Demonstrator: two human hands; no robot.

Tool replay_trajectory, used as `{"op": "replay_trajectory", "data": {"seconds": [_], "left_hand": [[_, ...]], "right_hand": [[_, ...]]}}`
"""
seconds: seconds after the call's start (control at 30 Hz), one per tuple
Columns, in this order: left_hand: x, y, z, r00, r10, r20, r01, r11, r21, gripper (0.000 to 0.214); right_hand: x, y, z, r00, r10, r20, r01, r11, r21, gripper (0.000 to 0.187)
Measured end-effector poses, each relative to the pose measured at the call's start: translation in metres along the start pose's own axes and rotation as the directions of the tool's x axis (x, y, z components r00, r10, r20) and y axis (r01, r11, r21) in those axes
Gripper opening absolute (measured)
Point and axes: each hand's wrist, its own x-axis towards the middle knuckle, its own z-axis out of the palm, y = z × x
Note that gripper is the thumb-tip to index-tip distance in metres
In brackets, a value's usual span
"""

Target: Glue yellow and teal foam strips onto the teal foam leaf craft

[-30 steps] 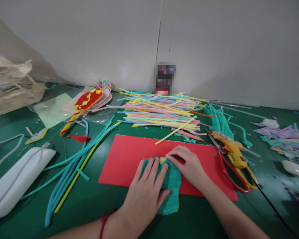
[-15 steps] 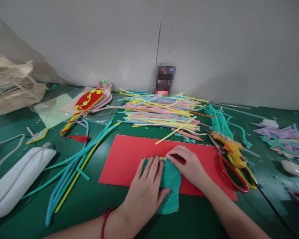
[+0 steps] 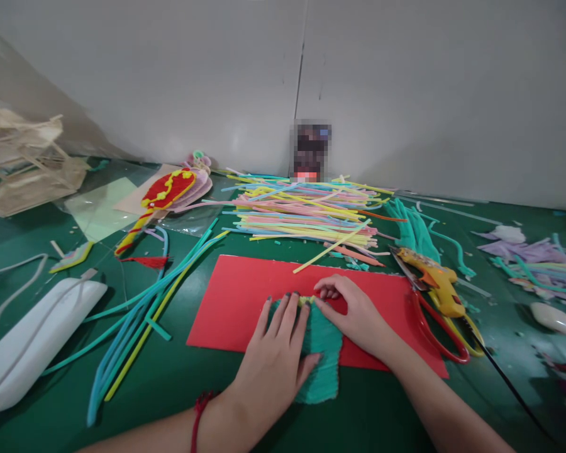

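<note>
My left hand (image 3: 276, 362) lies flat with fingers stretched out, pressing on a ribbed teal piece (image 3: 324, 358) that looks made of chenille stems laid side by side. A short yellow strip (image 3: 306, 301) runs along the piece's far edge, by my left fingertips. At the far right corner of the piece is my right hand (image 3: 358, 311). Its fingers are curled, and a gap shows between thumb and forefinger, with nothing visible held there. The thumb tip touches or nearly touches the corner. Under the piece's far part and my right hand lies a red card (image 3: 231, 302).
Loose chenille stems (image 3: 306, 214) are heaped behind the card. To the right lie red-handled scissors (image 3: 434, 333) and a yellow glue gun (image 3: 434, 277). On the left are more stems (image 3: 132, 327), a white power strip (image 3: 42, 346) and a red-and-yellow fan-shaped craft (image 3: 170, 189).
My right thumb and forefinger were together at the yellow strip's right end; now they have parted, with the forefinger lifted away. My left hand and the teal piece have stayed nearly still.
</note>
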Motion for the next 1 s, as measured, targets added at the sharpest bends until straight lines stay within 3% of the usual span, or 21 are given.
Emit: {"op": "replay_trajectory", "data": {"seconds": [0.53, 0.7, 1.0], "left_hand": [[-0.0006, 0.0009, 0.0013, 0.999, 0.001, -0.032, -0.001, 1.0, 0.011, 0.056], [-0.0009, 0.0008, 0.0027, 0.999, -0.001, -0.041, 0.001, 1.0, 0.009, 0.056], [-0.0053, 0.0061, 0.0015, 0.993, -0.018, -0.113, 0.03, 0.994, 0.109, 0.051]], "right_hand": [[0.0001, 0.0002, -0.0005, 1.0, -0.024, 0.013, 0.025, 1.0, -0.01, 0.014], [0.001, -0.0014, -0.0022, 0.997, -0.063, 0.034, 0.065, 0.996, -0.06, 0.005], [0.0016, 0.0002, -0.0013, 0.996, -0.085, 0.036, 0.087, 0.993, -0.076, 0.002]]}}
